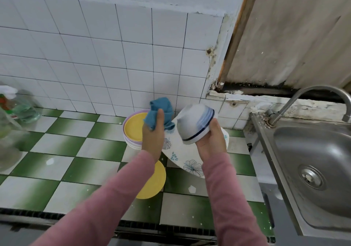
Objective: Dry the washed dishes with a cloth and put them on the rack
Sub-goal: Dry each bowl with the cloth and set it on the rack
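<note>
My left hand (152, 137) grips a bunched blue cloth (161, 112) above the counter. Just to its right, my right hand (210, 141) holds a white bowl with blue stripes (194, 123), turned bottom up and tilted; cloth and bowl are a small gap apart. Below them a white floral plate (182, 156) lies on the counter. Behind my left hand sits a stack of plates with a yellow one on top (133, 126). Another yellow plate (154, 181) lies nearer me, partly hidden by my left arm. No rack is in view.
The counter (62, 150) is tiled in green and white checks and backed by a white tiled wall. A steel sink (313, 166) with a curved tap (311, 92) fills the right side. Clear plastic bottles (17, 109) stand at the far left.
</note>
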`<state>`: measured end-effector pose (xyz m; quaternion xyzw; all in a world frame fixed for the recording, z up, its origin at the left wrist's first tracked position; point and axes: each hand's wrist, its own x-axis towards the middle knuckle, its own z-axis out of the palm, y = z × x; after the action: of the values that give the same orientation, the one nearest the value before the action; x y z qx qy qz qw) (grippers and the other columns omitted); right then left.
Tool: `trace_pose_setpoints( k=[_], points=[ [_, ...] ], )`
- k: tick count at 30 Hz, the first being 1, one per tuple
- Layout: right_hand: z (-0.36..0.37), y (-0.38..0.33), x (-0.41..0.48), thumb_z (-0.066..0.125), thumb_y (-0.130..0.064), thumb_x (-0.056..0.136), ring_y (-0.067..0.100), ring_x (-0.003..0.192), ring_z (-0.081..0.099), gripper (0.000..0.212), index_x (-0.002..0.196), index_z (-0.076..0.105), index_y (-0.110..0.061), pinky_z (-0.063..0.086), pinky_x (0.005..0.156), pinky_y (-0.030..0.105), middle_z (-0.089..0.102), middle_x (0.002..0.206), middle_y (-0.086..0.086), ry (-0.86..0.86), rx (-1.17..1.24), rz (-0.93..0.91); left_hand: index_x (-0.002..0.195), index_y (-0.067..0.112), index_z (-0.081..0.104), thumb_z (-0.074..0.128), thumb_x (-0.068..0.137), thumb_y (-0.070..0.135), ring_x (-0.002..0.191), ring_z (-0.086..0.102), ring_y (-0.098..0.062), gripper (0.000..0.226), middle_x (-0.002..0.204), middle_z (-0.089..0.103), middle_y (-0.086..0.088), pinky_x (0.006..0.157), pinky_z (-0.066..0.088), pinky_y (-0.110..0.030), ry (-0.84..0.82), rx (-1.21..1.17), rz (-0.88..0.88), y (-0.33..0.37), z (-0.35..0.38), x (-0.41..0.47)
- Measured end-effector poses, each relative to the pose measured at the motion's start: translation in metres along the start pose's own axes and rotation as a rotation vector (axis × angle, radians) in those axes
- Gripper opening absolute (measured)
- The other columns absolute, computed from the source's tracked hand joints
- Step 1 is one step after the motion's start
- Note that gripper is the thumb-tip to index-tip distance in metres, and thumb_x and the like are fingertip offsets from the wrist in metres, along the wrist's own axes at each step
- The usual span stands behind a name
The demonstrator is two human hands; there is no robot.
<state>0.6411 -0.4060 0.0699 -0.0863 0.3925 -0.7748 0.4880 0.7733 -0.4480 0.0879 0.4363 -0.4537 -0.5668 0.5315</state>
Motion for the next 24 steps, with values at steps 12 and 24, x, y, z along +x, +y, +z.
trace_pose_setpoints(
  k=[12,24],
  points=[
    [0.029,0.002,-0.028,0.043,-0.026,0.106,0.02,0.083,0.065,0.029,0.096,0.068,-0.014,0.055,0.065,0.025,0.07,0.089,0.006,-0.026,-0.426,-0.08,0.11,0.03,0.062,0.051,0.101,0.034,0.099,0.062,-0.013,0.015,0.108,0.067,-0.001,0.091,0.051,-0.041,-0.35,0.51,0.428,0.014,0.021,0.019],
    [0.032,-0.01,-0.035,0.044,-0.025,0.106,0.018,0.081,0.067,0.033,0.087,0.07,-0.018,0.055,0.07,0.029,0.073,0.082,0.0,0.01,-0.418,-0.097,0.132,0.027,0.055,0.05,0.098,0.038,0.117,0.053,-0.007,0.035,0.126,0.059,0.01,0.103,0.042,-0.027,-0.456,0.609,0.658,0.016,0.014,0.014]
  ],
)
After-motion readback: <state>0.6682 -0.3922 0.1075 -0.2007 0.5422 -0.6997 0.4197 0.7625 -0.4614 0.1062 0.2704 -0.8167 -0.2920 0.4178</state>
